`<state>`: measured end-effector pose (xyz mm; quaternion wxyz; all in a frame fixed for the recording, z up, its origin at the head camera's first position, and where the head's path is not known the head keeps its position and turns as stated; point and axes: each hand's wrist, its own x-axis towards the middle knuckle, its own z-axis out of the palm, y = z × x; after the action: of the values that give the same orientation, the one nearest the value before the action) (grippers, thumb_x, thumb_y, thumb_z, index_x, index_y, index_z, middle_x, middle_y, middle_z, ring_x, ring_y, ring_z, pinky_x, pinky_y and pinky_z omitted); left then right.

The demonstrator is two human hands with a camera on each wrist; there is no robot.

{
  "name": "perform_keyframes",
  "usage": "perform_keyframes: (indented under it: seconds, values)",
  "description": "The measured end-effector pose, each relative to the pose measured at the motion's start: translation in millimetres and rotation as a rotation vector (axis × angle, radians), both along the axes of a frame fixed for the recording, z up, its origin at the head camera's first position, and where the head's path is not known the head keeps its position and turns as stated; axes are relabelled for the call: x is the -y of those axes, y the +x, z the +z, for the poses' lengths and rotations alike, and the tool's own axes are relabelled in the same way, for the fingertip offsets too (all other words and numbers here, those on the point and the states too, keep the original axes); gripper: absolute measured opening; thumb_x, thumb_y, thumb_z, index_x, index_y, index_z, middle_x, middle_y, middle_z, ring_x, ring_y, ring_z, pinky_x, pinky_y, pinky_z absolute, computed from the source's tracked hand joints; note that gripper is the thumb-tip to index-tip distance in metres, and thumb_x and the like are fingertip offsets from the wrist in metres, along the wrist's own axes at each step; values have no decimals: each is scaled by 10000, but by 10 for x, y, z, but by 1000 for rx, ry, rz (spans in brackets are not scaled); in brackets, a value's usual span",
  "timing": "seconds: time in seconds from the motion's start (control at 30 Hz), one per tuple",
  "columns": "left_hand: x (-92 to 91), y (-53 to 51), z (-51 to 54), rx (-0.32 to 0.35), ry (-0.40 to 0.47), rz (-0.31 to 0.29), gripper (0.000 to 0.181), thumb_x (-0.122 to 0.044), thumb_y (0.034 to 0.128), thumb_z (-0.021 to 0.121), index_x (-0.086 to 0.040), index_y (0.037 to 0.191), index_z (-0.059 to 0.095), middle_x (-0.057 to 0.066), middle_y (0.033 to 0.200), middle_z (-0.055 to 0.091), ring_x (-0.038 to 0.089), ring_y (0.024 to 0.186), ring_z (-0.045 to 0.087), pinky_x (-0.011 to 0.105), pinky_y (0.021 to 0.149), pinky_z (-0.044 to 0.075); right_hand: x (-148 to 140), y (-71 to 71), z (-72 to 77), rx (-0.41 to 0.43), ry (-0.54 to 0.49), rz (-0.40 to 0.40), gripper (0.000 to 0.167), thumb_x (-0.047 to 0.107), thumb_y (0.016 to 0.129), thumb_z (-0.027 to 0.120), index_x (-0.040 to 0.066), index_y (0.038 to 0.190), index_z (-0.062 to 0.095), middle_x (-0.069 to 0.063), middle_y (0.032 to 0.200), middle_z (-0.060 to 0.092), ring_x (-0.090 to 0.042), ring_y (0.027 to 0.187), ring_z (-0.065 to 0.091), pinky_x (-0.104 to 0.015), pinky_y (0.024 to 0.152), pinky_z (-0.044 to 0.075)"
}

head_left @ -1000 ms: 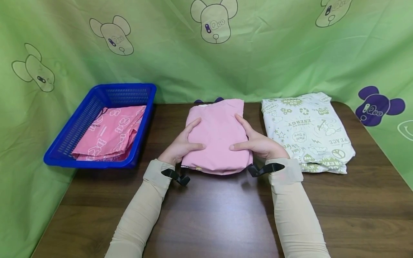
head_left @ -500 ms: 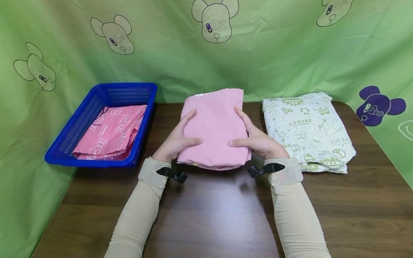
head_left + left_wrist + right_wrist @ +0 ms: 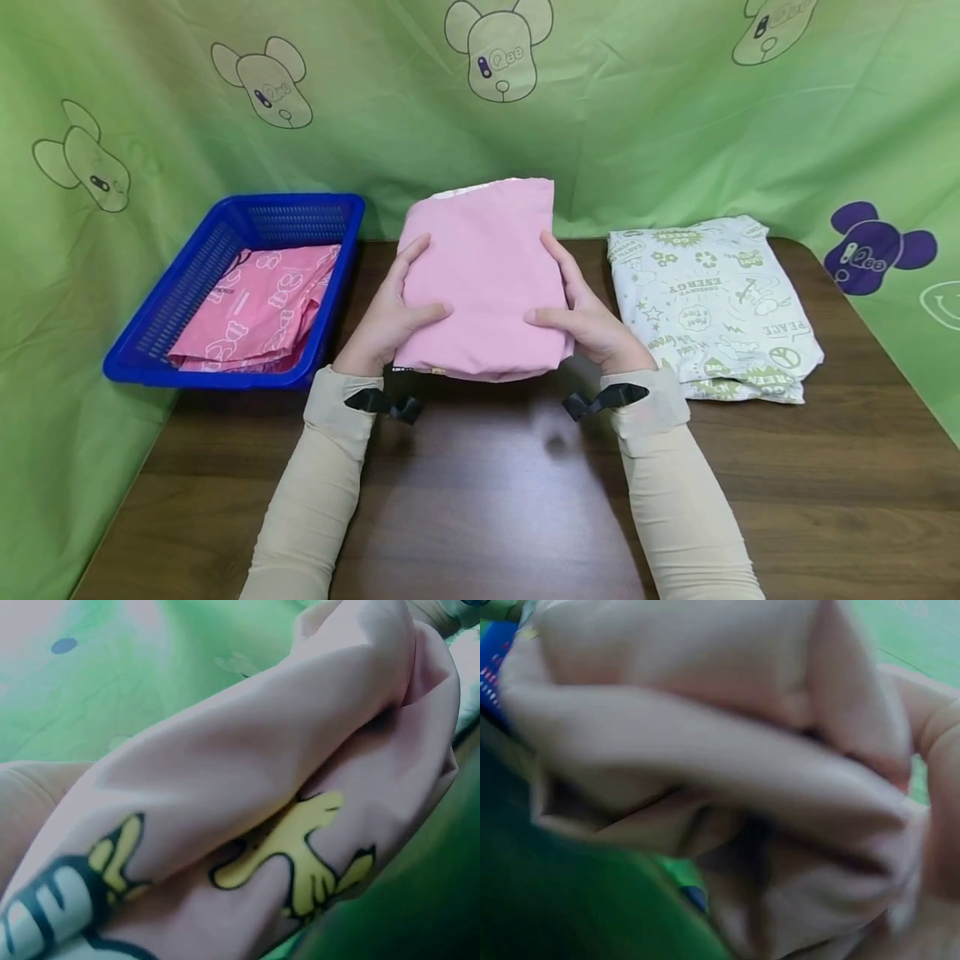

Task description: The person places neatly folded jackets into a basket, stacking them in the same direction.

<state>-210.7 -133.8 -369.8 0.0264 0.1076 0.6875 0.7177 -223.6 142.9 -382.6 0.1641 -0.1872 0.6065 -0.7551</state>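
A folded pink cloth item [image 3: 483, 275] is held up over the middle of the table between both hands; its exact kind does not show. My left hand [image 3: 393, 312] grips its left edge, thumb on top and the other fingers partly hidden behind. Along the opposite edge, my right hand [image 3: 588, 312] grips it the same way. In the left wrist view the folded cloth [image 3: 225, 772] shows yellow and black-outlined cartoon prints on its lower layers. The right wrist view is blurred and shows stacked folds of the cloth [image 3: 705, 742] beside the right thumb side.
At the left stands a blue plastic basket [image 3: 318, 371] with a folded pink printed cloth bundle [image 3: 258, 308] inside. A folded white cloth with green print [image 3: 712, 304] lies on the brown wooden table [image 3: 517, 517] at the right. A green curtain [image 3: 390, 125] hangs behind.
Both hands have raised the pink cloth item off the table and carried it slightly left. The basket and the white cloth have stayed where they were.
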Motion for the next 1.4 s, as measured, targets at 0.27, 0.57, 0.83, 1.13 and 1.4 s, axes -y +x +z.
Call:
perform_keyframes:
  seconds: [0.27,0.57,0.83,1.13,1.4]
  values:
    - [126,75,155,-52,-5,42,931,79,822,720,-271,1588,324,-14,1620,228,216,1369,337,427,1115,375,141,38,-20,-103,-114,-5,1050,-152,830,548,369,1629,109,-17,1593,184,-213,1288,350,-277,1001,427]
    - [313,195,306,-14,41,98,1016,120,816,633,-228,1632,138,-5,1657,164,190,1413,265,386,1183,252,386,136,16,-119,-159,-9,1040,-108,831,564,357,1632,91,-28,1593,164,-229,1325,315,-309,1046,378]
    - [544,302,487,-8,-18,158,1007,140,833,607,-241,1639,139,-8,1673,142,176,1419,235,336,1174,245,683,159,107,-124,-159,-3,1034,-69,833,603,403,1620,126,-16,1608,145,-247,1330,316,-333,1028,409]
    - [880,420,719,1,-104,185,975,120,862,617,-314,1626,196,-36,1667,99,213,1392,225,220,1022,364,1023,121,191,-128,-203,84,1077,-72,820,604,404,1624,68,-14,1617,106,-229,1332,312,-324,1018,437]
    - [1271,391,779,10,-29,144,915,113,895,636,-338,1605,276,61,1625,190,218,1247,422,191,829,524,1321,106,268,7,-371,234,1104,-166,833,506,457,1609,29,-22,1604,96,-267,1301,355,-381,909,541]
